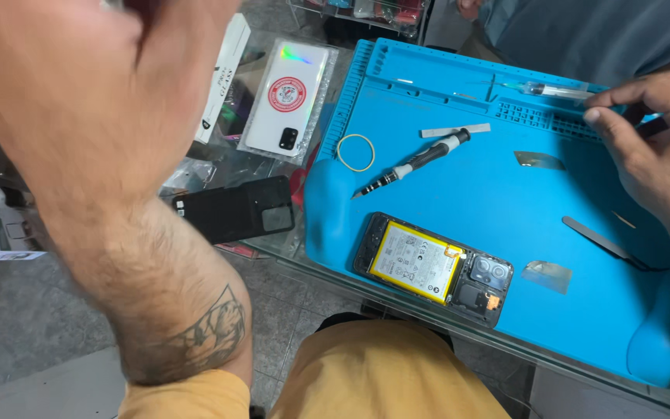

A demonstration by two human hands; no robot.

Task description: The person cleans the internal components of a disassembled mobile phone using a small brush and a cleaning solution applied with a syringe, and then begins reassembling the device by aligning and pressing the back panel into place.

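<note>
We find the right hand [653, 155] at the far edge of the blue silicone work mat [459, 194], thumb and forefinger nearly pinched beside the clear plastic syringe [556, 91], apparently not gripping it. Below that hand lies the dark flat metal pry tool [599, 239]; further toward us lies the opened black phone with yellow battery [432, 268]. The left hand [63, 70] is raised, blurred; we cannot tell its grip.
</note>
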